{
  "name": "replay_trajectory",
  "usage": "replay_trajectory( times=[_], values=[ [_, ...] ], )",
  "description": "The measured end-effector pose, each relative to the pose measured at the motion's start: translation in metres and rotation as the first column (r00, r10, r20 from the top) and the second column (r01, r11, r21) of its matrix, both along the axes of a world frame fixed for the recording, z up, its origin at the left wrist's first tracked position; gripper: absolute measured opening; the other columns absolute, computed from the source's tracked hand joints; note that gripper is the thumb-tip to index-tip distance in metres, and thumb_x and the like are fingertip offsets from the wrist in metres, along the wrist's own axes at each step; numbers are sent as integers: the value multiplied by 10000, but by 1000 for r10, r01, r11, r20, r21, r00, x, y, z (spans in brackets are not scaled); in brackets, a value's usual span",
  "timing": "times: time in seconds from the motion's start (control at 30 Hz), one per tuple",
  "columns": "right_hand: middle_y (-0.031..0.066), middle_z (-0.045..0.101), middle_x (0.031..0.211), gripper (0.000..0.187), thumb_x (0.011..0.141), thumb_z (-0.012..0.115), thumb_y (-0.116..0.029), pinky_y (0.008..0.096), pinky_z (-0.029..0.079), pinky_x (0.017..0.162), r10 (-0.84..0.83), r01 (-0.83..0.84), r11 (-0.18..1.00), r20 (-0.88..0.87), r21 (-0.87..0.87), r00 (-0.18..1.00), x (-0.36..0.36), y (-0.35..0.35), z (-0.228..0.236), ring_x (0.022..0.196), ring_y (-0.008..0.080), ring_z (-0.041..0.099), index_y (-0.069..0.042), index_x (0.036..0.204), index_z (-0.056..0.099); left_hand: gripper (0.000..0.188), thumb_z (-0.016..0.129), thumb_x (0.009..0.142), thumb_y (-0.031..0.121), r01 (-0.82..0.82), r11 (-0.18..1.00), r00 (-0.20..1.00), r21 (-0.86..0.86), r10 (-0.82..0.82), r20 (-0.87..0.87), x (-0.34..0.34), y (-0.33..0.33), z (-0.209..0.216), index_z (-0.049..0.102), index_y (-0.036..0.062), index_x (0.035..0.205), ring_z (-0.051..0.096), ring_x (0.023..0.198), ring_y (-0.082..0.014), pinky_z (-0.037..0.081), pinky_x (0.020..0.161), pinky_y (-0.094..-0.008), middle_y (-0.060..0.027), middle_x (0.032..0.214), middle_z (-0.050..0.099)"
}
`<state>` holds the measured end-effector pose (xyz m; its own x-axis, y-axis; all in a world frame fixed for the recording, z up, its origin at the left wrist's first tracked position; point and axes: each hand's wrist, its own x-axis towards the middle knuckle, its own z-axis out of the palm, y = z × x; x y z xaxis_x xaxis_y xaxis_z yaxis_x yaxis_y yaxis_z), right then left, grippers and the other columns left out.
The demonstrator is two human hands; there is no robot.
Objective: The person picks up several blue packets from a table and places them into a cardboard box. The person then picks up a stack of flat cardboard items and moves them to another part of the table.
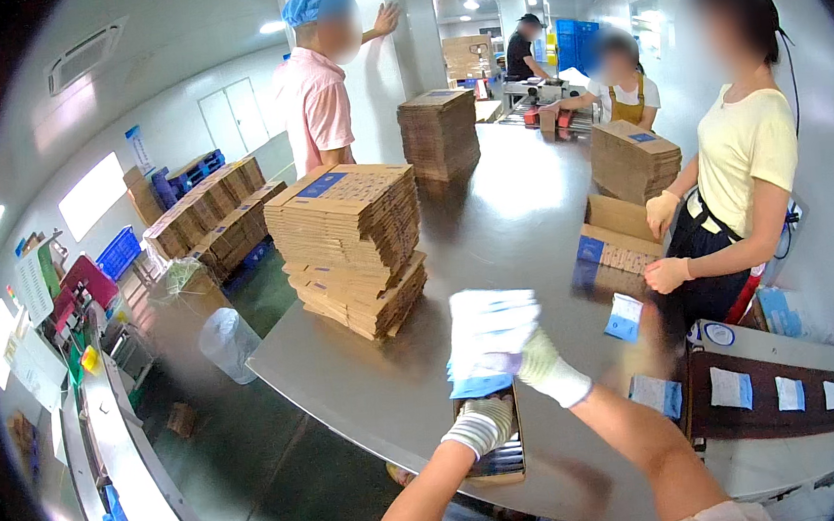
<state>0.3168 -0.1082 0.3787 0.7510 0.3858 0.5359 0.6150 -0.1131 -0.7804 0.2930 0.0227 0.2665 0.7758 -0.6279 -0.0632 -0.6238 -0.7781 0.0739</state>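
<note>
On my feed the gloved right hand [553, 370] is pinching the near right side of a blurred bunch of white-and-blue packets [494, 325], with the bunch beyond its fingers and to their left. I have the gloved left hand [484, 426] nearer and lower, just short of the bunch, over the left side of an open cardboard box [503, 477]; I cannot tell whether its fingers grip anything. That box sits at the near edge of the metal surface [563, 456], more packets inside it. To the far left I see a stack of flattened cartons [343, 229]. Right of the hands, single packets lie along a dark belt [763, 421], and a co-worker [748, 137] stands beyond it.
</note>
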Motion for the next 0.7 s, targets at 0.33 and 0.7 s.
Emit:
replay_trajectory(
  times=[0.33, 0.7],
  values=[
    [220, 620, 1079, 692, 715, 685, -466, 388, 488, 893, -34, 7, 846, -41, -533, 999, 49, -24, -88, 971, 325, 613, 38, 1161, 525, 464, 491, 839, 310, 12, 994, 999, -107, -17, -40, -13, -16, 37, 552, 0, 1179, 608, 1004, -333, 444, 925, -424, -225, 1103, 614],
    [106, 642, 895, 441, 723, 744, -351, 390, 480, 798, 32, 104, 851, 249, -515, 968, -97, -29, 28, 856, 278, 617, -28, 997, 618, 327, 491, 861, 261, -75, 996, 953, 47, 86, -291, -27, -12, 67, 611, 14, 1038, 623, 980, -326, 494, 850, -416, -195, 1032, 645]
  ],
)
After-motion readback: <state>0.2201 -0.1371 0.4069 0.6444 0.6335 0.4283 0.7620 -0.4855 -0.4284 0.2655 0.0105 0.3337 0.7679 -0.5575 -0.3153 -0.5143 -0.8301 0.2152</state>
